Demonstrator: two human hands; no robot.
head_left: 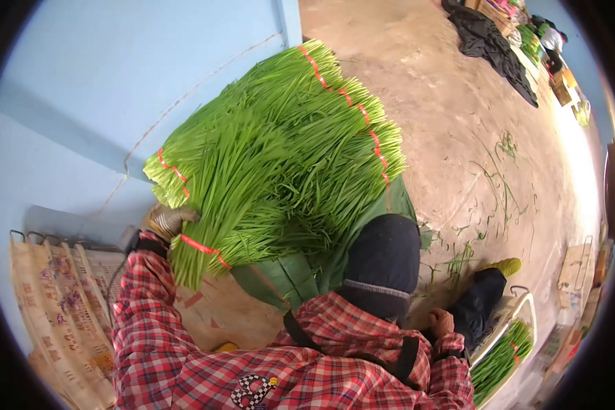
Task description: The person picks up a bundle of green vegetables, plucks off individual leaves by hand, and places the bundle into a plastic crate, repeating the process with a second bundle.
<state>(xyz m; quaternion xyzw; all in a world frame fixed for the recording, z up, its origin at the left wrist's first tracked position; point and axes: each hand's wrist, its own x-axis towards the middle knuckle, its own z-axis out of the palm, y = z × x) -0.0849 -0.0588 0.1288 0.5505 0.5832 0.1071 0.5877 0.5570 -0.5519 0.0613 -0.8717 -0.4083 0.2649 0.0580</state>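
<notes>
Pale blue wall [116,82] above and beyond my left grip [169,220]; bare earthen floor [458,137] off to the far side, littered with stray green blades.

Left grip: gloved, fingers curled over the upper edge of the nearest bundle of greens [215,219], just above its red band [201,247]. It reads as closed on the stalks, not spread.

Right grip [443,321]: low, resting on my dark trouser leg [383,260]. Too small in view to tell whether its fingers are spread or pressed together.

Position of bundle: directly under and beside the left grip, at the near end of a large stack of banded bundles [301,137] that runs away from that grip. Stack lies on a green sheet [287,273].

Handling (judgement):
- Long thin leaves, soft and limp at the tips; likely to sag and bruise if squeezed mid-length.
- One bundle should be light; the stack would be bulky.
- Best hold is at the banded end, where stalks are packed tight and stiffest. Loose blades could slide out elsewhere.

Also noted: printed sacks [61,307] below the left grip; tray of greens [506,355] beside the right grip; black cloth [492,41] far off.
</notes>
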